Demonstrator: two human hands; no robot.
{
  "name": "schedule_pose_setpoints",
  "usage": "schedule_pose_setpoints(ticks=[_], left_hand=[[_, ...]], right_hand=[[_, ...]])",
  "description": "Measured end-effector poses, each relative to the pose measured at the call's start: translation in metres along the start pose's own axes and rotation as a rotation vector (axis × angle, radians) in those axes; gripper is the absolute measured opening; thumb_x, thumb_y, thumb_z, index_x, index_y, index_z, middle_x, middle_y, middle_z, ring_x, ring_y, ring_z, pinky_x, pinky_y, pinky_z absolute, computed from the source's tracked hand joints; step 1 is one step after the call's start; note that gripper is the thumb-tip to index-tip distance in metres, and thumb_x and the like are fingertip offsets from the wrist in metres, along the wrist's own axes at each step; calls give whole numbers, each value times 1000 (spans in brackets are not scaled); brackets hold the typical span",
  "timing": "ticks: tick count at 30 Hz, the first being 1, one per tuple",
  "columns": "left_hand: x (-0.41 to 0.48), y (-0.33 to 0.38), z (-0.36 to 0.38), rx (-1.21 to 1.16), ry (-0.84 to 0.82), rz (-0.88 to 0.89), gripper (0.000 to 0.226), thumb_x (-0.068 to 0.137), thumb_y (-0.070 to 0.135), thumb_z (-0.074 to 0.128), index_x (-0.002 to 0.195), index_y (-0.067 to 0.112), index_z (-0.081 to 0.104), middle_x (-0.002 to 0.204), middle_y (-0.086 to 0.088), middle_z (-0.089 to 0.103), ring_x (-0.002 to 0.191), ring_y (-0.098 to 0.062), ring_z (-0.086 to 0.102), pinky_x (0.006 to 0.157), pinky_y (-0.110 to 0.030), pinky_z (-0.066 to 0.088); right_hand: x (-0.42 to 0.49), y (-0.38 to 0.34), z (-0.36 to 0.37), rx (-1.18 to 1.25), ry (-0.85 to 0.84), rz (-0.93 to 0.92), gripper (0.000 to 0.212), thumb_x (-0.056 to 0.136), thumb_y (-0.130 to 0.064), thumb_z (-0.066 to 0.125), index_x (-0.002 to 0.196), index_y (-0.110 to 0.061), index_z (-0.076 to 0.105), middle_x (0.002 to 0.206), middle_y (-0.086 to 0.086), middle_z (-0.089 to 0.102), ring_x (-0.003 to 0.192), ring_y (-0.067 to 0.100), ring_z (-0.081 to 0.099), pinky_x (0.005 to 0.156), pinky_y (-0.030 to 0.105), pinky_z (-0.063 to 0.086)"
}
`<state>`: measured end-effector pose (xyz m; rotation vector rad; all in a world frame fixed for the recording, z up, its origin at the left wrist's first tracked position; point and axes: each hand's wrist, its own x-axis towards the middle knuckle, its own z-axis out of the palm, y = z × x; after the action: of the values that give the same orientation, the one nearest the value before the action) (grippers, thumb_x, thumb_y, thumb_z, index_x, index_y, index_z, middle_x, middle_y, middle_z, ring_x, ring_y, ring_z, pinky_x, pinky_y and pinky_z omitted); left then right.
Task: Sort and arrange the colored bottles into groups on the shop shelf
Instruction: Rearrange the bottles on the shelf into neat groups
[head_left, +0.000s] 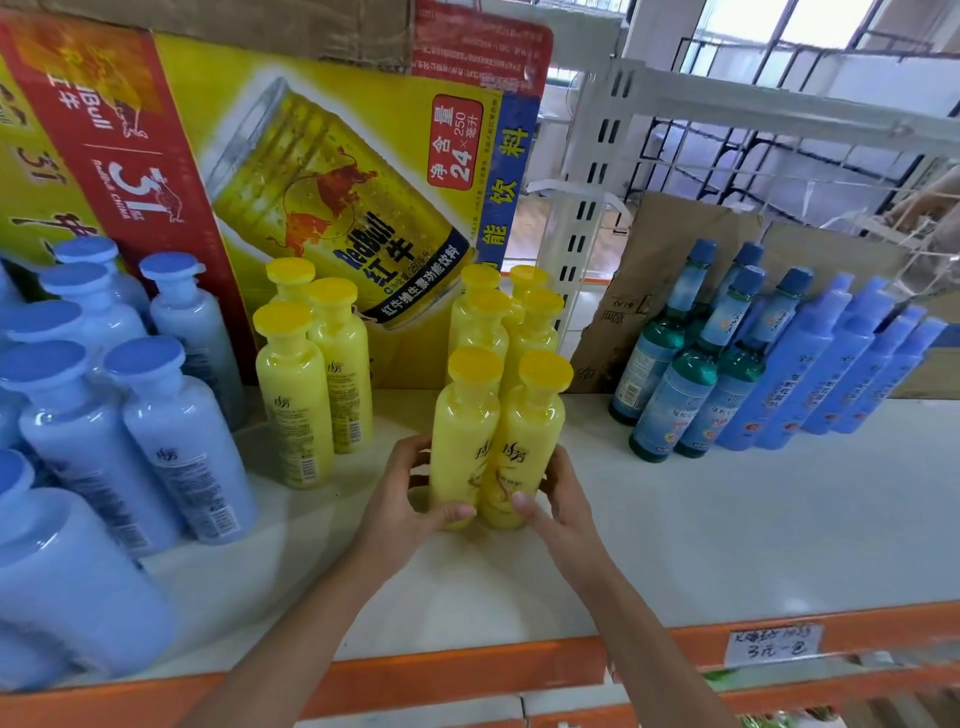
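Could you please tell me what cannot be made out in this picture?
Pale blue plastic bottles: head view, cut off by left edge.
Two front yellow plastic bottles: head view, lower labels covered by left hand and right hand.
White handwritten price tag: head view, too blurred to read.

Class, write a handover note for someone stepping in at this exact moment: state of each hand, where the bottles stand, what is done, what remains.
Left hand grips the left front yellow bottle; right hand grips the right front yellow bottle. Both are upright, side by side.
Behind them: four more yellow bottles in pairs. Three yellow bottles stand apart, further left.
Done: pale blue bottles grouped far left; green bottles and blue spray bottles grouped right.
Left: probably join the three stray yellows to the main group.
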<state>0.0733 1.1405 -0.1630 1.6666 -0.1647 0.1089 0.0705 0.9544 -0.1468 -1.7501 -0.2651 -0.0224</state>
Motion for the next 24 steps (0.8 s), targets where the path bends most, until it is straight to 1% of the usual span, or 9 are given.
schedule_pose_setpoints(ticks=[3,8,10,12,14,15,17,20,24], left_hand=[[1,0,0,29,29,2,85,39,74,73,111,40,43,115,9,56,105,-14,56,89,-42,50],[3,2,-2,19,-1,47,71,57,58,72,117,35,44,115,13,58,108,-6,56,92,-41,49],[3,1,-1,5,-8,42,68,58,54,72,117,35,43,116,15,57,108,-3,56,88,-40,51],[2,0,0,7,-11,39,66,56,48,73,115,37,45,116,14,58,108,-9,58,86,-39,53],[2,-2,2,13,-9,35,65,54,45,74,113,42,45,116,13,59,108,-15,60,86,-39,54],[2,-3,3,23,-9,38,65,55,45,74,113,44,44,116,15,59,108,-13,59,87,-38,53],[1,-3,4,33,-25,54,66,57,46,75,114,43,42,116,17,57,109,-4,58,91,-32,52],[1,-2,7,37,-40,64,71,57,59,72,118,42,40,120,12,56,111,1,55,94,-30,50],[4,-1,10,98,-20,131,65,70,39,65,127,42,35,131,17,47,124,-4,44,101,-37,43]], right_hand=[[2,1,1,-73,64,12,76,57,-58,71,123,-37,40,123,-9,56,110,2,55,87,14,45],[3,1,1,-79,89,-32,88,67,-68,63,135,-18,37,127,-4,55,112,7,56,88,18,47],[1,1,0,-53,93,-30,86,72,-63,62,137,-14,34,128,-1,55,113,9,56,88,20,48],[0,0,-1,-71,86,-12,75,71,-56,66,132,-23,37,123,-8,57,111,5,57,86,17,48],[0,0,1,-101,61,9,66,71,-41,73,125,-35,36,117,-19,57,107,-2,56,83,12,46],[0,2,1,-104,51,14,65,73,-31,76,124,-36,36,115,-21,56,106,-6,56,81,10,46],[1,4,3,-93,56,22,67,73,-20,76,124,-34,34,111,-21,57,102,-8,57,79,9,47],[1,6,4,-111,79,25,66,72,-22,72,125,-32,35,108,-21,59,101,-8,57,79,9,47],[8,7,3,-129,83,34,68,80,-7,69,132,-24,30,113,-22,54,102,-16,52,78,2,42]])
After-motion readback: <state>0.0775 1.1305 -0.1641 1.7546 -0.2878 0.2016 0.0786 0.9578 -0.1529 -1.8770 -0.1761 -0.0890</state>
